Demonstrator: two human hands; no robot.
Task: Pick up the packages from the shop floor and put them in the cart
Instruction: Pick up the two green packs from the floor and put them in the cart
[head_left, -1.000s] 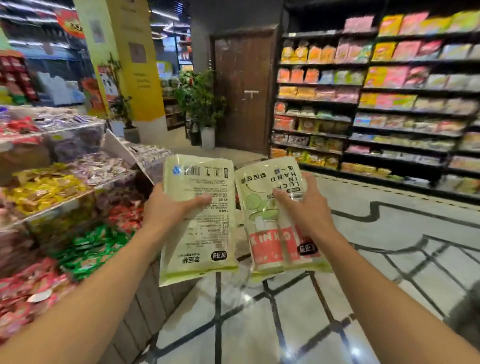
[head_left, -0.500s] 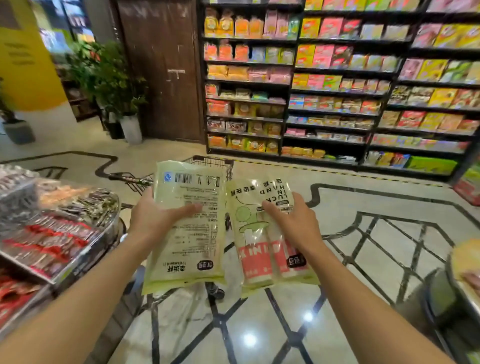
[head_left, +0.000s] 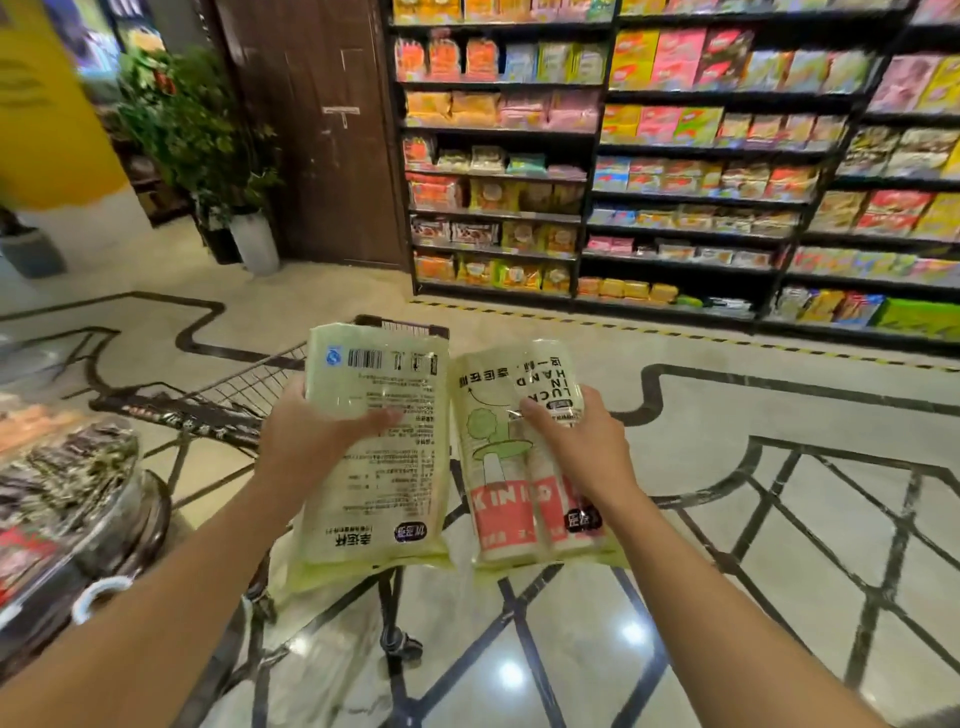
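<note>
While I stand on the glossy tiled floor (head_left: 727, 519) facing the stocked shelving (head_left: 675, 171), the largest items ahead are those shelves, the brown door (head_left: 311, 130) and a potted plant (head_left: 208, 135) to its left. Below them the wire cart (head_left: 244, 384) sits just beyond my hands, its basket largely hidden behind what I hold; I cannot tell whether anything lies in it. At the left edge a round display bin (head_left: 67, 478) holds dark wrapped sweets, blurred.

My left hand (head_left: 311, 447) grips the left package (head_left: 374, 452) at its left edge, thumb laid across the printed back and fingers curled behind. This pale green pack hangs upside down in front of the cart, showing a barcode, a blue round mark and fine print too small to read.

My right hand (head_left: 582, 447) grips the right package (head_left: 524, 457) from its right side, thumb pressed on the front and fingers wrapped behind. It hangs just beside the first, edges nearly touching, also inverted. Its front reads "LUCK IN HAND" upside down, with a green tree drawing and a red band lettered "KIN"; the remaining letters are creased.
</note>
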